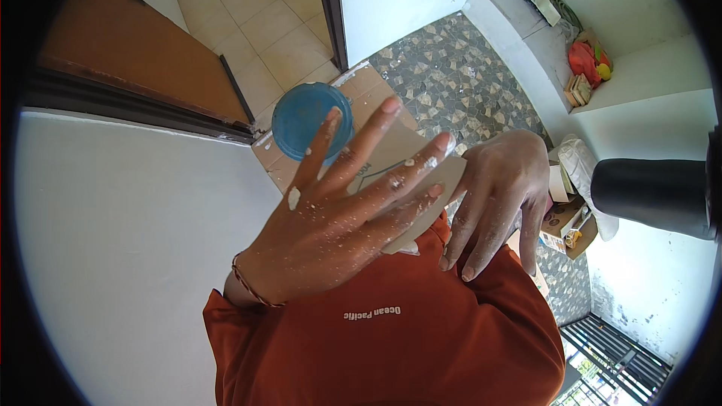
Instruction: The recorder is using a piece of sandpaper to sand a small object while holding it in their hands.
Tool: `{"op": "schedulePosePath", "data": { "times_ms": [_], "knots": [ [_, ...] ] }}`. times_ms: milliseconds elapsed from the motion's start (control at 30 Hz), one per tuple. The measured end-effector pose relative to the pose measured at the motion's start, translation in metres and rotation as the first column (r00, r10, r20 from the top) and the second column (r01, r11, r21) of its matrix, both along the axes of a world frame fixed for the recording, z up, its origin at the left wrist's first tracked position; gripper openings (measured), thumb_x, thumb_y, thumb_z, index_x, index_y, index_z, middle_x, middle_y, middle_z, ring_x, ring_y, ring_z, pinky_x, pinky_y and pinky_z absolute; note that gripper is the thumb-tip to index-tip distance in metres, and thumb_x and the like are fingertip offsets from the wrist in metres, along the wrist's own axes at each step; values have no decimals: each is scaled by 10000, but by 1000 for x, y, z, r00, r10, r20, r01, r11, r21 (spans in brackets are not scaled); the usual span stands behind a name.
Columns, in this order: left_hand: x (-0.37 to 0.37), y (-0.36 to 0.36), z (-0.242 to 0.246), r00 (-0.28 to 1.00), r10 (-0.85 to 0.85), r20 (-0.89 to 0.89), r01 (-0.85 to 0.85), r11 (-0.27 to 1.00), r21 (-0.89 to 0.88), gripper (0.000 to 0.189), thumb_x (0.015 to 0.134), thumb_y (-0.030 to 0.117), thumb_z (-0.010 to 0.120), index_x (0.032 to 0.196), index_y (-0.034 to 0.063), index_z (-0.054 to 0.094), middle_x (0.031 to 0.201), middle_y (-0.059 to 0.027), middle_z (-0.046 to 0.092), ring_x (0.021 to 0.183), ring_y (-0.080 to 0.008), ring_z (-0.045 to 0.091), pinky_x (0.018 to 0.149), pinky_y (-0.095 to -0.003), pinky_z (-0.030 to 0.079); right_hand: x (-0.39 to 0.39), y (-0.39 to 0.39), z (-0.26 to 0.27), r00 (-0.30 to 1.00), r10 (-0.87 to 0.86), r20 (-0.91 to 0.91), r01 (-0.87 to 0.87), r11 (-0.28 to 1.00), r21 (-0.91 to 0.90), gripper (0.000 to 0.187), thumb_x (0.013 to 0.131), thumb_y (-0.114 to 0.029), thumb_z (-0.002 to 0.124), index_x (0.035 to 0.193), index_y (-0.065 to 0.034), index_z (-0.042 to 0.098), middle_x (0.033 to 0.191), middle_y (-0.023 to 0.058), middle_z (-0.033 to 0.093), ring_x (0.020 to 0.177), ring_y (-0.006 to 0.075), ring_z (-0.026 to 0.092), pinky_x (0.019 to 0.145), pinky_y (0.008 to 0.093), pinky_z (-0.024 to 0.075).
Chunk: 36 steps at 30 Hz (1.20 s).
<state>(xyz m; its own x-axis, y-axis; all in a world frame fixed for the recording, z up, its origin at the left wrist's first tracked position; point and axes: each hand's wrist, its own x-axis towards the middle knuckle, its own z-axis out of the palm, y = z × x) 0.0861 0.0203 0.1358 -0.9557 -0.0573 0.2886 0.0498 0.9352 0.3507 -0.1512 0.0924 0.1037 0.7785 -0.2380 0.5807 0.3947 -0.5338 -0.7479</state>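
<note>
My left hand point(338, 208), flecked with white and with a cord bracelet at the wrist, spreads its fingers over a curved, beige-grey sheet that looks like sandpaper point(383, 163) and bears print. Its thumb is hidden, so its hold on the sheet is unclear. On the right, my right hand point(499, 192) is dusty and bent at the wrist, fingers downward; the sheet's right edge is caught at its thumb side. Beyond my left fingertips a round blue lid or container point(310, 121) stands on the tiled step.
A brown door point(141, 56) is at upper left beside a white wall point(135, 225). On the right, a ledge point(507, 11) holds a white tool and a red bag point(584, 62). Below it lie cardboard boxes point(569, 220) and a white sack point(581, 163). A black cylindrical object point(648, 197) juts in from the right.
</note>
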Motion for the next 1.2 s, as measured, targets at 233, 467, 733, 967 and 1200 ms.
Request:
{"op": "schedulePosePath", "data": {
  "times_ms": [233, 467, 733, 967, 1200],
  "knots": [
    [-18, -28, 4, 978, 14, -207, -6, 999, 39, 476, 868, 373, 644, 1279, 135, 668, 1514, -109, 457, 1452, -434, 283, 1132, -581, 319, 5, -5, 3, 996, 53, -74, -57, 997, -48, 591, 783, -507, 793, 1165, -64, 710, 1151, 163, 683, 1046, 299, 689, 964, 564, 491],
    [-43, 0, -21, 955, -202, -218, 270, 894, 357, 509, 829, 332, 673, 1276, 89, 665, 1536, -73, 432, 1461, -421, 268, 1142, -590, 293, 0, 4, 12, 993, 56, -100, -60, 998, -35, 572, 799, -477, 792, 1181, -60, 704, 1166, 153, 680, 1014, 277, 696, 852, 351, 560],
    [-15, 0, -12, 991, -135, 19, 130, 977, 168, 461, 843, 355, 658, 1249, 139, 690, 1535, -64, 434, 1479, -408, 230, 1145, -624, 262, -2, 11, 4, 984, -101, -147, 101, 995, -5, 560, 788, -464, 807, 1163, -60, 712, 1142, 156, 687, 1023, 265, 694, 844, 376, 565],
    [-18, -27, -6, 969, 15, -247, 47, 969, 243, 421, 955, 363, 532, 1287, 144, 670, 1487, -215, 458, 1425, -464, 325, 1154, -576, 265, 11, 11, 3, 964, -262, -42, 256, 960, -110, 560, 724, -433, 854, 1124, -61, 730, 1217, 214, 652, 1009, 376, 689, 815, 446, 597],
    [-37, -3, -23, 948, -171, -269, 286, 831, 477, 442, 946, 278, 580, 1348, 96, 606, 1511, -119, 449, 1467, -436, 234, 1151, -578, 271, 12, 5, 5, 975, -201, -96, 193, 978, -82, 568, 710, -445, 858, 1121, -72, 736, 1261, 251, 618, 1012, 399, 685, 797, 440, 606]
  ]
}}
